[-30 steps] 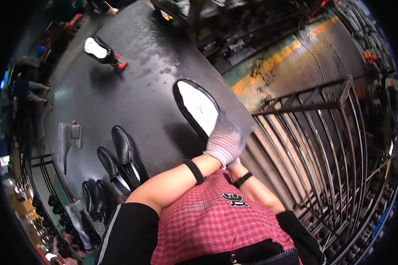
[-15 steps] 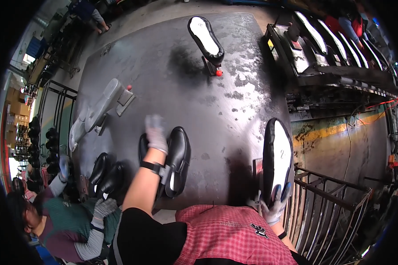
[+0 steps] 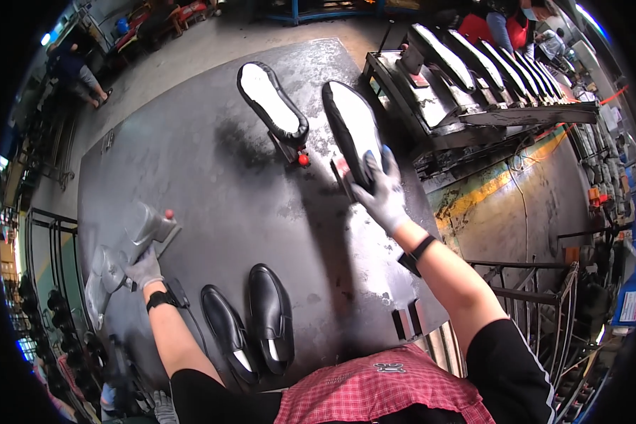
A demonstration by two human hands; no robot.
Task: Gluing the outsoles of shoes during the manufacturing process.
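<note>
Gloved right hand (image 3: 383, 194) grips an upturned black shoe (image 3: 353, 134) on its stand at the dark worktop's (image 3: 212, 177) far side; left hand (image 3: 145, 268) grasps a grey lever (image 3: 131, 244). Shoe could slip off if gripped loosely.

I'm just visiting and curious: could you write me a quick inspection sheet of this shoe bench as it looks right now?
Surface: dark metal worktable, stained and scuffed.
Job's things: sole-up black shoe under the right hand; grey metal tool under the left hand.
Clutter: pair of black dress shoes at the near edge; second sole-up shoe on a stand with a red knob.
Grip: both hands gloved; right closed on the shoe, left closed on the tool.
Cables: thin black lead beside the left wrist.
Surroundings: rack of upturned shoes, metal railing, other people at the edges.
</note>
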